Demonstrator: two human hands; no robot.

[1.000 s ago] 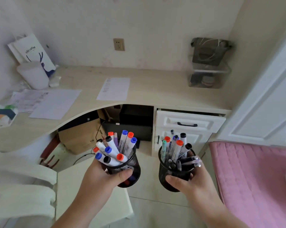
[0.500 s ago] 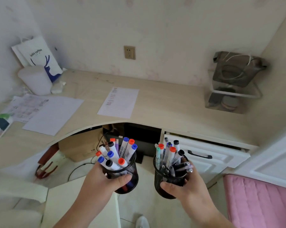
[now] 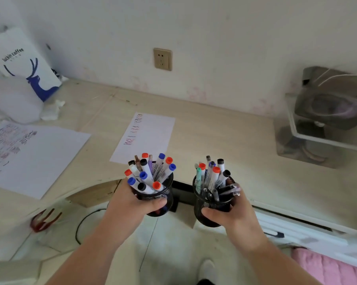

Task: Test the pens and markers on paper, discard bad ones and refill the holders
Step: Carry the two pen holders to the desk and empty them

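My left hand [image 3: 130,206] grips a black mesh holder [image 3: 166,199] packed with white markers [image 3: 153,173] capped in red, blue and black. In my right hand [image 3: 233,217] is a second black mesh holder [image 3: 211,206], full of thinner pens and markers [image 3: 212,177]. Both holders are upright, side by side, in the air just in front of the desk's curved front edge. On the desk beyond them lies a white test sheet [image 3: 150,134] with a column of coloured squiggles along its left side.
The pale wooden desk [image 3: 224,140] holds more scribbled sheets [image 3: 37,155] at left, a white and blue paper bag [image 3: 27,64] and a clear plastic stand [image 3: 325,124] at right. White drawers [image 3: 296,229] sit below at the right; cables and boxes lie under the desk.
The desk has come closer and now fills the view. Both hands have carried the holders forward to the desk's front edge, still side by side.
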